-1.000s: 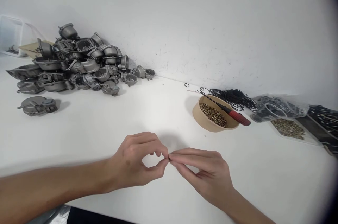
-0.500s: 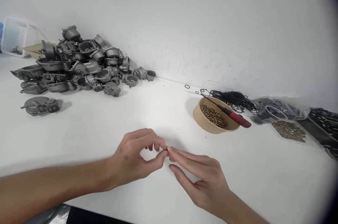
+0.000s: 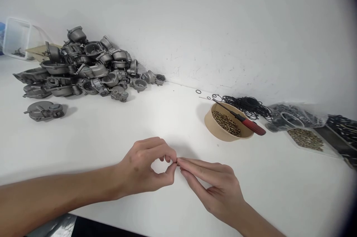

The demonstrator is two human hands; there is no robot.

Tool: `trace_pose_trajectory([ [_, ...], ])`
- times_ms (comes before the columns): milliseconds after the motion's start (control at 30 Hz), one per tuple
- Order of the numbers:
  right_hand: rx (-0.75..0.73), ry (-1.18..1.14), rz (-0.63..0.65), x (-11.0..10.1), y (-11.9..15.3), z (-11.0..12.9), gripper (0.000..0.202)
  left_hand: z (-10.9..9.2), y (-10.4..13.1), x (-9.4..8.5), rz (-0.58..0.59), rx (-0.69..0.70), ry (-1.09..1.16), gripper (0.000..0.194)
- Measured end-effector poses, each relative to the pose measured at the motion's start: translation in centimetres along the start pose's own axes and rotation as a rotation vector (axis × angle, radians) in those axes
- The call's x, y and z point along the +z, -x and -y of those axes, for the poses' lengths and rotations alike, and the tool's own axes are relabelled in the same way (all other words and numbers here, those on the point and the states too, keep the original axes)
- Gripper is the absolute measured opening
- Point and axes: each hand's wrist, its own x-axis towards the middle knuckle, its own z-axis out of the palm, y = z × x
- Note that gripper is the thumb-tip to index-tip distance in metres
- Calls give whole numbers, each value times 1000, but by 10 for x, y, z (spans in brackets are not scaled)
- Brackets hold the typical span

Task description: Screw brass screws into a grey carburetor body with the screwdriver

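Note:
My left hand [image 3: 147, 164] pinches a tiny brass-coloured piece [image 3: 177, 163] between thumb and index finger, above the white table. From the right, the fingertips of my right hand [image 3: 216, 185] meet the same piece, its thumb just below the index finger. Most of the piece is covered by fingertips, so its shape cannot be made out. Beyond my right hand stands a cardboard bowl [image 3: 217, 131] holding small brass-coloured screws [image 3: 226, 122]. A screwdriver with a red handle [image 3: 253, 127] lies across the bowl's rim.
Grey metal housings [image 3: 97, 69] are piled at the back left, with a single housing [image 3: 44, 111] in front. Black rubber rings [image 3: 248, 106] lie behind the bowl. At the right are a plastic bag [image 3: 304, 113] and a tray of small brass-coloured parts [image 3: 305, 139].
My right thumb has moved up towards its index finger and the small piece. Both hands' fingertips sit slightly lower, and the view has shifted a little.

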Motion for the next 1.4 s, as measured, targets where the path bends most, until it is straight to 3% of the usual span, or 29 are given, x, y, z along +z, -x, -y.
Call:
trace_pose_trajectory([
  [267, 46, -88, -64, -2, -1, 0, 24, 2, 5, 2, 45, 109, -16, 17],
  [467, 73, -170, 15, -1, 4, 0, 26, 2, 5, 3, 85, 143, 7, 18],
  [900, -6, -90, 84, -3, 5, 1, 27, 4, 5, 3, 178, 161, 4, 18],
  [1400, 0, -138, 111, -6, 2, 0, 29, 5, 6, 3, 177, 183, 3, 16],
])
